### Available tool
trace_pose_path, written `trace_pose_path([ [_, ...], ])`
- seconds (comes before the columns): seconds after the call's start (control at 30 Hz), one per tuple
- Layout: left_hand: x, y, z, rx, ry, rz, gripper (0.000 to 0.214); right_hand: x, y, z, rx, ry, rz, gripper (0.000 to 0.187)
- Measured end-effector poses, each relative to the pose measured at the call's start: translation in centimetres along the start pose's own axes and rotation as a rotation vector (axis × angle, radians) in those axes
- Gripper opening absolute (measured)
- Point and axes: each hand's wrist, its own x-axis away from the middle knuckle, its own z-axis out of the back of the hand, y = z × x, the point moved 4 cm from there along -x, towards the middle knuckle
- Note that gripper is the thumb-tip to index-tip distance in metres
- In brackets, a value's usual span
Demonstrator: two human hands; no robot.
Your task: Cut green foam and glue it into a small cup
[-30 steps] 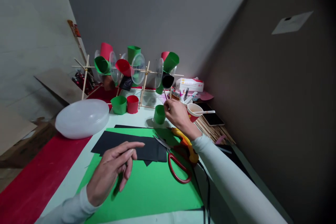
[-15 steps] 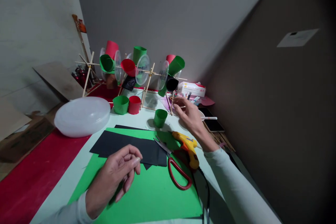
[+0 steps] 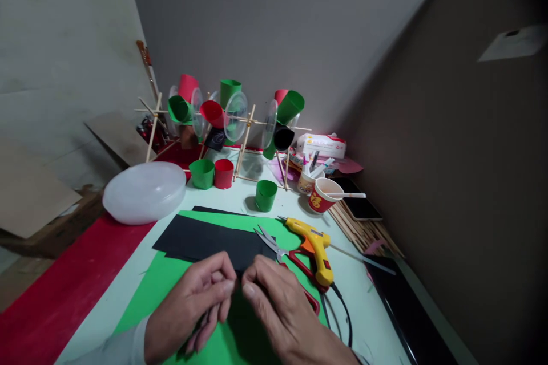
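My left hand [image 3: 194, 302] is closed over the green sheet [image 3: 141, 302], its thumb pressed against the curled fingers. Close beside it, my right hand [image 3: 285, 308] is also closed, its thumb and fingertips together. What either hand pinches, if anything, is too small or hidden to name. Just beyond the fingertips lie black paper strips [image 3: 205, 239]. Red-handled scissors [image 3: 280, 251] lie partly behind my right hand, and a yellow glue gun [image 3: 314, 242] with a clear glue stick rests to their right.
A stick frame [image 3: 246, 137] carries clear discs and coloured paper cups. Before it stand a green paper cup [image 3: 266, 196], another green cup [image 3: 201, 174] and a red one [image 3: 224, 174]. Right are a red-white paper cup [image 3: 323, 197] and wooden sticks [image 3: 351, 222]; left, a whitish plastic bowl [image 3: 143, 191].
My right hand has come back from beside the stick frame to meet my left hand over the green sheet. The red-white cup behind it now shows. The view has shifted slightly.
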Motion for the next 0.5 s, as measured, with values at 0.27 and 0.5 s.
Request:
trace_pose_path([
  [0.27,0.7,-0.3,-1.6,-0.078,-0.094,0.059,0.040,0.6,0.3,-0.9,0.148,0.136,0.239,0.036],
  [0.5,0.6,0.2,-1.2,-0.058,-0.113,0.035,0.041,0.2,0.6,0.2,-0.023,0.136,0.197,0.017],
])
